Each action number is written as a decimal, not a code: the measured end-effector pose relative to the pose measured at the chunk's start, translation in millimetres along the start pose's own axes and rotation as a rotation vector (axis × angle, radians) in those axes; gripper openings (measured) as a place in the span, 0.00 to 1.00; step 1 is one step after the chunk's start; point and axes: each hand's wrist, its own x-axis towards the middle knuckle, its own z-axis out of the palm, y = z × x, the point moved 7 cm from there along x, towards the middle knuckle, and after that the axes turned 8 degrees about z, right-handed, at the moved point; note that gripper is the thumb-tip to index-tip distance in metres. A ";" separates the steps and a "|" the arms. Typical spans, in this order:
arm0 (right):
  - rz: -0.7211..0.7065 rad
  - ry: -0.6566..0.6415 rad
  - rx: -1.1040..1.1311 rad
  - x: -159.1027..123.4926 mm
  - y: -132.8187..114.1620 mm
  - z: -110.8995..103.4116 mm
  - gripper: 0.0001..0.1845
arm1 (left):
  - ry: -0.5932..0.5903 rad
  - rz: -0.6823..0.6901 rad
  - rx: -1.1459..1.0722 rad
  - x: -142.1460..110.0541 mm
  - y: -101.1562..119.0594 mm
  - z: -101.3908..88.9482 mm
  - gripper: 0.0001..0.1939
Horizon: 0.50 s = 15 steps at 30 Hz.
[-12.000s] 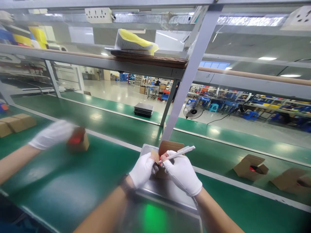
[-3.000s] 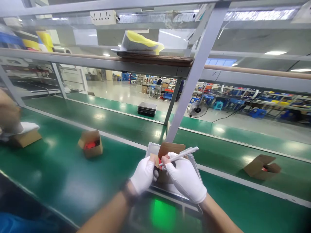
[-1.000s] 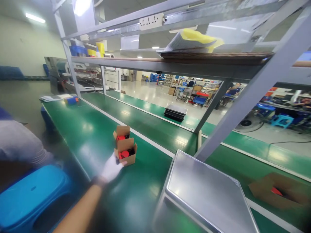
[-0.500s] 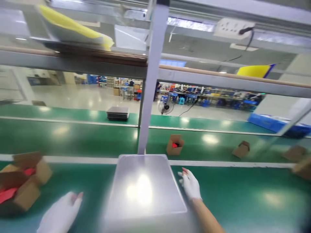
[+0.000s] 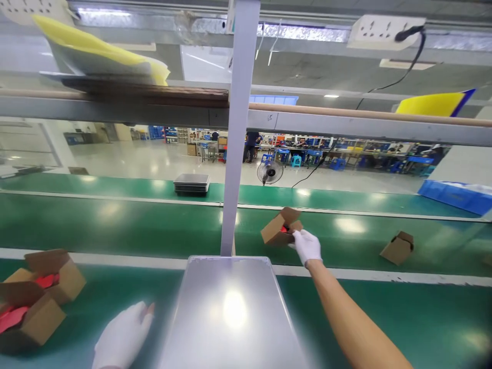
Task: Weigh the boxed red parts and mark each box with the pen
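A small open cardboard box (image 5: 273, 231) with something red inside sits tilted on the green conveyor belt. My right hand (image 5: 307, 247), in a white glove with bare fingertips, pinches the right side of this box. My left hand (image 5: 123, 333), gloved too, hovers over the near green surface with its fingers loosely bent and nothing seen in them. Between my hands stands a weighing scale with a flat, shiny metal top (image 5: 230, 312). Left of my left hand are two open cardboard boxes, a nearer box (image 5: 44, 320) and a farther box (image 5: 71, 282), with red contents.
Another cardboard box (image 5: 397, 248) lies farther right on the belt. A white post (image 5: 240, 128) rises behind the scale and meets a crossbar (image 5: 346, 125). Beyond the belt are a second scale (image 5: 191, 183), a fan (image 5: 270, 172) and a blue bin (image 5: 457, 196).
My right hand has reached forward from beside the scale and taken hold of the small box, which is now turned and tilted. My left hand has shifted slightly toward the scale.
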 end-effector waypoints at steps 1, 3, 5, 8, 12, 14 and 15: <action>-0.019 -0.012 -0.002 -8.0 -3.8 -11.6 0.16 | 0.009 0.013 0.012 -0.7 2.1 -2.2 0.22; -0.052 -0.043 -0.015 -31.0 -10.5 -35.1 0.16 | 0.029 0.030 0.028 -1.9 4.5 -6.0 0.22; -0.139 -0.045 -0.112 -64.7 -22.2 -55.2 0.15 | 0.043 0.039 0.032 -2.7 4.1 -7.6 0.23; -0.279 -0.120 -0.210 -125.1 -41.7 -63.5 0.18 | 0.061 0.049 0.026 -3.4 1.2 -7.1 0.23; -0.104 -0.525 0.278 -172.3 -30.0 -40.0 0.22 | 0.097 0.022 -0.016 -8.3 -3.0 -8.6 0.23; 0.047 -0.492 0.476 -168.2 -0.8 -33.4 0.26 | 0.116 -0.021 -0.068 -13.9 -6.1 -10.1 0.23; 0.118 -0.438 0.507 -163.1 20.1 -30.1 0.27 | 0.127 -0.043 -0.097 -17.4 -7.8 -10.6 0.23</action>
